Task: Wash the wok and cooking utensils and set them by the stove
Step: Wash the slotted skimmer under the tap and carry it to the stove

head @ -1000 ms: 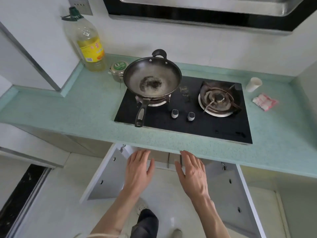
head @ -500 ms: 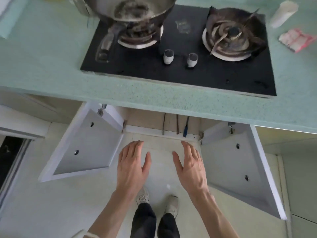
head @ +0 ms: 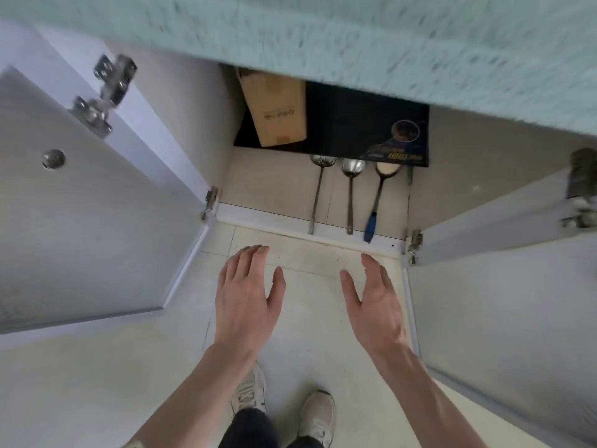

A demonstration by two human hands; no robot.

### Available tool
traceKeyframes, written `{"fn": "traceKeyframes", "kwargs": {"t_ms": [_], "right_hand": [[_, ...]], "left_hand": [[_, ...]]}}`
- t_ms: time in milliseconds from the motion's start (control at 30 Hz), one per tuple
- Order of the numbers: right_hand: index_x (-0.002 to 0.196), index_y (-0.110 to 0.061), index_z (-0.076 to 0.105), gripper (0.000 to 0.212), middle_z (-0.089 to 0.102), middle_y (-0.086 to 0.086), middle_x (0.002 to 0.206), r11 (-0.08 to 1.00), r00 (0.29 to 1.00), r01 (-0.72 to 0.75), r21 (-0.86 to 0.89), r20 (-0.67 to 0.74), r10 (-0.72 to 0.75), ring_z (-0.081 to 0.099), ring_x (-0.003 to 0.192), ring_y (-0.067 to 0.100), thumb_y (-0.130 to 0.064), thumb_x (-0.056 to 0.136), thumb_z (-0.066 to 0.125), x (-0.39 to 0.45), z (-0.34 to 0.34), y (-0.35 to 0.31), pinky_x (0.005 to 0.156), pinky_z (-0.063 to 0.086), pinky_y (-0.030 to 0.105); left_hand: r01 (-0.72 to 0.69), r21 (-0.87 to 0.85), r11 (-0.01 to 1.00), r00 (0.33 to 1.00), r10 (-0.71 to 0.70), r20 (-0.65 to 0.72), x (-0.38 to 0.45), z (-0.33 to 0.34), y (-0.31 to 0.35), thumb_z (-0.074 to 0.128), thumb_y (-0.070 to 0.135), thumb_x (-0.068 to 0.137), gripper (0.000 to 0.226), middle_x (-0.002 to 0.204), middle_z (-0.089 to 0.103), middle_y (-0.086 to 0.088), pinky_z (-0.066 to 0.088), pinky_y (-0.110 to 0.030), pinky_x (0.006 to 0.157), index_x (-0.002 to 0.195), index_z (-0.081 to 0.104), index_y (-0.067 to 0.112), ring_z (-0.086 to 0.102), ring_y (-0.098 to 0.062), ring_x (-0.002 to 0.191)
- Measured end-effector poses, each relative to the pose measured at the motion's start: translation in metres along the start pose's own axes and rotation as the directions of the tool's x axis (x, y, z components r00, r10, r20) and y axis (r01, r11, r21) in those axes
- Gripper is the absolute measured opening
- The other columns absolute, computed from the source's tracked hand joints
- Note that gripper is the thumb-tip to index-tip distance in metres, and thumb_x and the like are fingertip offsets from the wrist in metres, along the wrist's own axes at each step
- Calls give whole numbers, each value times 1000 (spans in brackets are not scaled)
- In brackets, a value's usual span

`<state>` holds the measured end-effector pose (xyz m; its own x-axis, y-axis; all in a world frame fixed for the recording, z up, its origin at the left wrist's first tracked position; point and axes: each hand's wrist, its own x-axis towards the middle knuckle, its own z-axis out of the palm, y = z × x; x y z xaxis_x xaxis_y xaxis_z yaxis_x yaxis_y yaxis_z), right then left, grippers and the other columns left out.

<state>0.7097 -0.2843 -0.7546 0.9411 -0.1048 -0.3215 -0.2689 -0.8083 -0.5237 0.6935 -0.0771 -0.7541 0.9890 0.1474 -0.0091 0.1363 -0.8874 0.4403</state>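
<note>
Three long-handled utensils lie side by side on the floor of the open cabinet under the counter: a slotted metal spatula [head: 318, 192], a metal ladle [head: 350, 195] and a blue-handled ladle [head: 378, 198]. Their handle ends reach the cabinet's front sill. My left hand [head: 247, 295] and my right hand [head: 374, 302] hover over the floor tiles just in front of the sill, fingers spread, holding nothing. The wok is out of view above the counter edge.
Both white cabinet doors stand wide open, the left door [head: 80, 227] and the right door [head: 504, 302]. A cardboard box [head: 274, 108] and a black box [head: 365, 130] sit at the back of the cabinet. The green counter edge [head: 323, 33] overhangs above.
The view has dropped from the stove top to the cabinet's inside, so the wok and burners left the frame. Both hands stay spread and empty, now lower, near the cabinet sill.
</note>
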Motion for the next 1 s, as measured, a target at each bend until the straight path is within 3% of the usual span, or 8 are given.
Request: {"fn": "traceKeyframes", "kwargs": {"t_ms": [233, 333, 500, 567, 633, 700, 833, 1000], "right_hand": [[152, -19, 40, 55, 51, -2, 148, 994, 999, 11, 107, 46, -16, 53, 133, 17, -47, 105, 46, 103, 107, 43, 111, 44, 33], [147, -12, 48, 46, 53, 4, 147, 974, 996, -82, 213, 62, 71, 58, 125, 19, -36, 108, 45, 158, 155, 59, 107, 42, 28], [147, -10, 48, 45, 53, 10, 147, 940, 969, -238, 246, 122, 214, 53, 133, 28, -32, 108, 44, 259, 227, 79, 109, 41, 34], [132, -9, 54, 35, 60, 12, 132, 929, 968, -249, 272, 94, 232, 58, 122, 33, -31, 106, 46, 290, 249, 83, 96, 47, 34], [114, -7, 57, 25, 64, 9, 103, 909, 966, -254, 329, 48, 252, 61, 99, 31, -29, 105, 49, 312, 264, 80, 80, 46, 32], [119, -7, 57, 30, 61, -2, 87, 870, 957, -272, 410, 25, 288, 59, 93, 27, -32, 102, 54, 326, 274, 78, 85, 52, 36], [115, -10, 60, 31, 68, 5, 100, 845, 956, -263, 466, 6, 294, 65, 97, 34, -34, 103, 44, 333, 287, 75, 87, 58, 50], [116, -7, 56, 31, 57, 0, 91, 811, 933, -264, 521, -74, 352, 57, 91, 29, -26, 109, 32, 300, 271, 73, 76, 42, 33]], "left_hand": [[-16, 3, 1000, 1000, 17, -24, 53, 123, -45, 46, 37, 101, 41, 129, 61, 0, 41, -38, 109, 135, 54, 14, 53, -22, 124], [-34, 8, 999, 998, 34, -43, 81, 168, -68, 43, 37, 102, 41, 128, 62, 1, 42, -38, 108, 134, 54, 15, 54, -22, 122], [-77, 10, 997, 991, 78, -113, 123, 227, -106, 41, 38, 100, 42, 124, 63, 1, 41, -37, 107, 131, 57, 14, 54, -22, 118], [-82, 25, 996, 989, 85, -122, 136, 246, -118, 41, 38, 100, 42, 123, 63, 1, 40, -35, 107, 131, 57, 15, 54, -21, 117], [-86, 41, 995, 989, 91, -114, 144, 263, -129, 40, 39, 100, 42, 122, 64, 2, 39, -35, 107, 131, 57, 15, 54, -21, 117], [-79, 38, 996, 991, 82, -104, 148, 277, -137, 40, 40, 100, 42, 121, 64, 2, 40, -35, 107, 130, 57, 16, 55, -22, 116], [-64, 10, 998, 995, 64, -73, 147, 289, -140, 38, 43, 99, 45, 122, 65, 2, 40, -35, 106, 130, 58, 16, 56, -21, 117], [-108, -1, 994, 994, 108, 14, 129, 276, -137, 33, 39, 99, 47, 121, 65, 3, 39, -33, 108, 131, 58, 15, 57, -19, 119]]}}
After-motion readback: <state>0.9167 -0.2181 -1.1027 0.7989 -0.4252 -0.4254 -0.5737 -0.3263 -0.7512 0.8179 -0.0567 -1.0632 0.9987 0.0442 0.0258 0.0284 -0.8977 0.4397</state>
